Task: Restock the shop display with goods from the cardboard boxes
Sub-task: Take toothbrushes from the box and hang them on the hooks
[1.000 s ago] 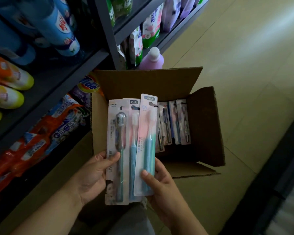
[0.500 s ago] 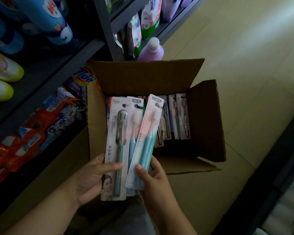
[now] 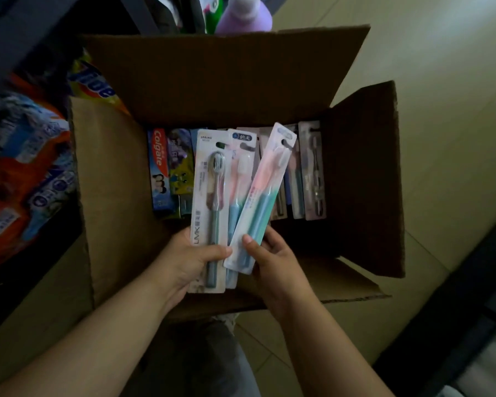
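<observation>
toothbrush packs (image 3: 242, 196) fanned, pastel pink-to-teal cards, over cardboard box (image 3: 212, 81).

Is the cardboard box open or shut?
Open. The cardboard box has its flaps folded outward, and toothbrush packs and toothpaste show inside.

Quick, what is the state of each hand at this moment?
Left hand: grip closed on the LMK toothbrush pack.
Right hand: grip closed on the pink-green toothbrush pack.
</observation>
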